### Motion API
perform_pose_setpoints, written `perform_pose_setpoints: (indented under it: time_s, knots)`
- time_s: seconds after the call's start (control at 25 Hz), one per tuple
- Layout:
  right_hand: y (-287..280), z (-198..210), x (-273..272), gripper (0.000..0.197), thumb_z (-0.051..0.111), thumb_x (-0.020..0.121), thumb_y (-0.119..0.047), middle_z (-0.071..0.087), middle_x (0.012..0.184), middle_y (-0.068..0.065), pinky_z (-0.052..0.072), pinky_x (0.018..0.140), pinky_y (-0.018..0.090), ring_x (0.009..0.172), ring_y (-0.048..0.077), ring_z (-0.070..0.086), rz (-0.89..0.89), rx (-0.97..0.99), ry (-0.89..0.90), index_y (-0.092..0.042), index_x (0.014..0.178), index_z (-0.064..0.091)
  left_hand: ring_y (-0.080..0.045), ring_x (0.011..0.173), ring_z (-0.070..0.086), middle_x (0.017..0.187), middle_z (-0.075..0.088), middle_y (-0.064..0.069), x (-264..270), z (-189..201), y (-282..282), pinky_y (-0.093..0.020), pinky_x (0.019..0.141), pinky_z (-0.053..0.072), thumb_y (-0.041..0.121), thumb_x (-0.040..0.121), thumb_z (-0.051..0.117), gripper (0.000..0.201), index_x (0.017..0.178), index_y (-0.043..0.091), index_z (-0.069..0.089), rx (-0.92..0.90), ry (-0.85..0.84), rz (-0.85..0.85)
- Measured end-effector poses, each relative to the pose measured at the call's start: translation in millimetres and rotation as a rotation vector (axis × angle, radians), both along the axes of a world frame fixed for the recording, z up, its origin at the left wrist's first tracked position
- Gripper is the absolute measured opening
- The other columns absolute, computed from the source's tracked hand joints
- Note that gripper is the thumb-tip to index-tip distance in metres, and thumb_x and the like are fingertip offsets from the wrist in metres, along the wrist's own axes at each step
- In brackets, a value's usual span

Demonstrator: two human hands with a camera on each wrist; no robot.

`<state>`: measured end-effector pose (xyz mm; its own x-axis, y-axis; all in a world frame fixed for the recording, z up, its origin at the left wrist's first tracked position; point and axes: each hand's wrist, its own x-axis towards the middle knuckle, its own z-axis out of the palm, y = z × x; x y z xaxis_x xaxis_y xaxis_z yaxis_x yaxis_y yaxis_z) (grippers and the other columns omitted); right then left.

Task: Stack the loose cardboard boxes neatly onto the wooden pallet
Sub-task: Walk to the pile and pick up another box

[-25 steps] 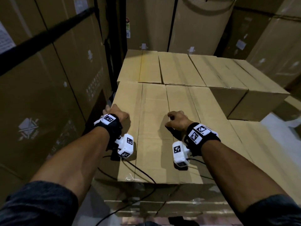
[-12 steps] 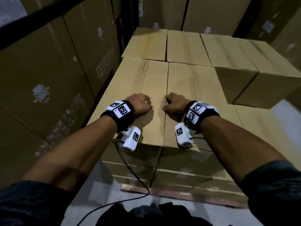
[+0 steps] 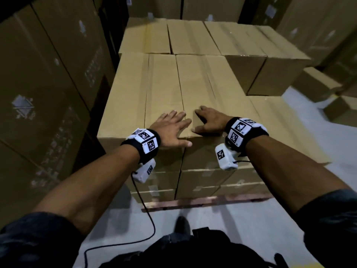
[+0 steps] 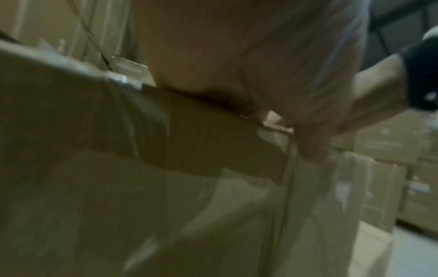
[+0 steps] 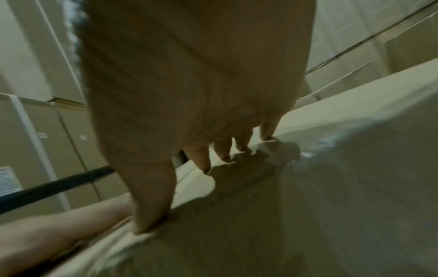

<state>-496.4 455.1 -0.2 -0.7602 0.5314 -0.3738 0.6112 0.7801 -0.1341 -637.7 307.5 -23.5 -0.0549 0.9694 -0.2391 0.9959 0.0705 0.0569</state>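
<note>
Cardboard boxes [image 3: 193,89]: stacked in layers on the wooden pallet [image 3: 202,203]; the two nearest top boxes lie side by side, seam running away from the person.
Back row: more boxes [image 3: 193,35] at the same height; right side of the stack sits a layer lower.
Left hand [image 3: 172,128]: palm down on the near top corner by the seam, fingers straight and slightly spread, thumb at the front edge.
Right hand [image 3: 208,120]: resting on the right box top beside the seam, fingers [image 5: 201,157] bent, tips pressing the cardboard, gripping nothing.
Loose boxes [image 3: 316,84]: on the floor, right.
Surroundings: tall cartons [image 3: 48,74] left.
</note>
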Motion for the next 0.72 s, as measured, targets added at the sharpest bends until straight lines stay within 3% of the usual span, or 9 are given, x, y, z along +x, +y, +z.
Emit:
perform_pose_setpoints:
  time_s: [0.2, 0.72]
  knots:
    - [-20.3, -21.1, 32.9, 0.108, 0.064, 0.081, -0.071, 0.004, 0.169, 0.007, 0.020, 0.121, 0.053, 0.153, 0.030, 0.011, -0.051, 0.108, 0.000, -0.022, 0.161, 0.010, -0.025, 0.153, 0.001, 0.166, -0.003, -0.003, 7.8, -13.6, -7.4, -0.043, 0.123, 0.006, 0.064, 0.094, 0.043, 0.083, 0.158, 0.026, 0.005, 0.112, 0.045, -0.036]
    - [-26.5, -22.1, 44.8, 0.095, 0.062, 0.087, -0.064, 0.008, 0.169, 0.003, 0.019, 0.122, 0.052, 0.154, 0.028, 0.012, -0.071, 0.191, 0.059, -0.027, 0.161, 0.014, -0.025, 0.152, 0.013, 0.165, 0.011, -0.004, 16.4, -5.0, -7.1, -0.040, 0.121, 0.013, 0.059, 0.095, 0.048, 0.077, 0.156, 0.023, 0.020, 0.181, 0.051, -0.034]
